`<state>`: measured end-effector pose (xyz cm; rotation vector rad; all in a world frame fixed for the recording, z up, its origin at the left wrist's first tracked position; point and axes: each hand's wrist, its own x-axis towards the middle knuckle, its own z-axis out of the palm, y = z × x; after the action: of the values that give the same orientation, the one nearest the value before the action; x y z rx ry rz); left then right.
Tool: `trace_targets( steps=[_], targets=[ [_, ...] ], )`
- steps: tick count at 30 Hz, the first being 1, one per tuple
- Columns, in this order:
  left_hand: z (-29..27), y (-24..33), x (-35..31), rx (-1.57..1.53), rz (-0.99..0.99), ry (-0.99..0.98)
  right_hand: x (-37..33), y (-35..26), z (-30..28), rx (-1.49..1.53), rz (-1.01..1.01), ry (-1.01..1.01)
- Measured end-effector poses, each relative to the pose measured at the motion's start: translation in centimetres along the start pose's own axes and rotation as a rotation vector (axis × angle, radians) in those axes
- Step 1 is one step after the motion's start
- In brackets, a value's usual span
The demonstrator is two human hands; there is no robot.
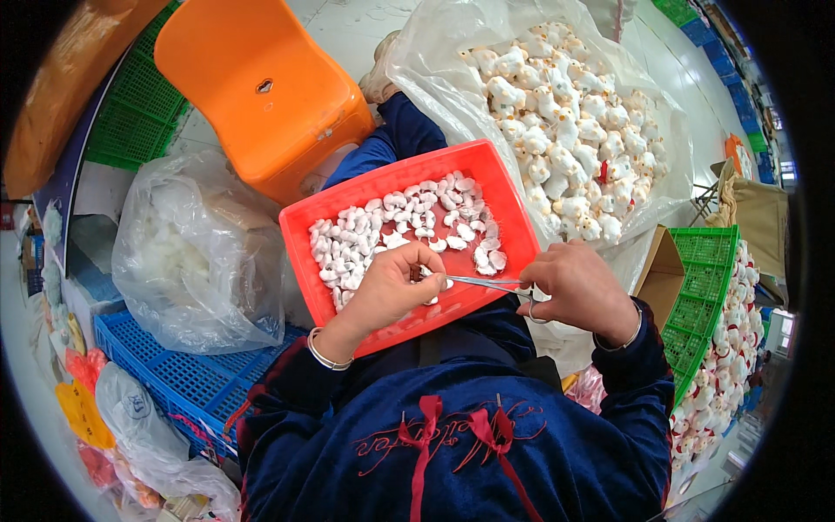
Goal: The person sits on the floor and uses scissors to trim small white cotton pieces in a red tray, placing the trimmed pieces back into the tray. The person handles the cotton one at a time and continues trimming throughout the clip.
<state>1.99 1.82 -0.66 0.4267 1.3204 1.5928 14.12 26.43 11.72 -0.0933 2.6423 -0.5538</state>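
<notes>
A shallow red tray (pixel 513 217) lies across my lap, with many small white plush pieces (pixel 344 244) in it. Over its near side, my left hand (pixel 396 283) pinches one small white plush piece (pixel 429 277), mostly hidden by the fingers. My right hand (pixel 581 285) grips the loop handles of long, thin metal forceps (pixel 491 283). Their slender tips reach left to the piece at my left fingertips; whether the jaws are clamped on it is too small to tell.
A clear bag of white plush toys (pixel 565 130) stands beyond the tray, to the right. An orange stool (pixel 261 96) is ahead left. A bag of white stuffing (pixel 200 252) sits by a blue crate (pixel 191 365). A green crate (pixel 704 296) with more toys stands right.
</notes>
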Motion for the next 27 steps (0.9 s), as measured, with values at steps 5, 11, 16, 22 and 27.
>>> trace_targets(
  steps=[5,11,16,22,27],
  targets=[
    [-1.0,0.7,-0.5,-0.052,-0.084,0.044,-0.7,1.2,-0.1,0.120,0.046,-0.089],
    [-0.7,1.2,-0.1,-0.111,-0.132,0.097,-0.9,1.5,-0.2,0.117,0.068,-0.075],
    [-0.5,0.5,0.3,-0.017,-0.249,0.046,-0.7,0.6,-0.2,-0.002,0.074,-0.016],
    [-0.8,0.6,0.5,-0.038,-0.299,0.048,-0.6,-0.7,0.2,-0.178,0.089,0.015],
    [-0.7,-0.3,0.4,-0.077,-0.125,0.110,-0.9,-0.7,0.8,-0.144,0.038,0.118]
  ],
)
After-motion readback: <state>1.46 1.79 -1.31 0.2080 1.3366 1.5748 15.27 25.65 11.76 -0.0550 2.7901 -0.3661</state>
